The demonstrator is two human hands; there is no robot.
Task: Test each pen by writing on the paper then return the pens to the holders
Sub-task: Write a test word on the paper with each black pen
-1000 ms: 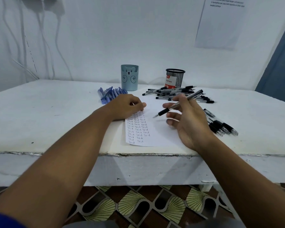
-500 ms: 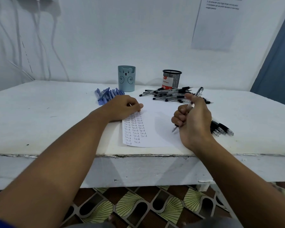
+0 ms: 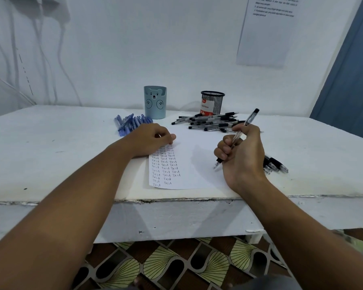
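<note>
A white paper [image 3: 197, 160] with columns of "Test" written down its left side lies near the table's front edge. My left hand [image 3: 149, 141] rests curled on the paper's top left corner. My right hand [image 3: 241, 153] grips a clear black-tipped pen [image 3: 250, 118] in a fist, tip pointing down just above the paper's right part. A pile of black pens [image 3: 210, 122] lies behind the paper. Blue pens [image 3: 130, 122] lie to the left. A few more black pens [image 3: 276, 165] lie right of my right hand. Both holders stand at the back: a blue bear holder [image 3: 154, 102] and a black mesh holder [image 3: 212, 102].
The white table [image 3: 50, 153] has a chipped front edge and stands against a white wall. Cables hang on the wall at the left, a printed sheet [image 3: 264, 32] is stuck to the wall at the upper right, and a patterned floor shows below.
My right hand turned the pen from a flat hold at the fingertips to an upright fist grip with the tip down over the paper. My left hand stayed on the paper.
</note>
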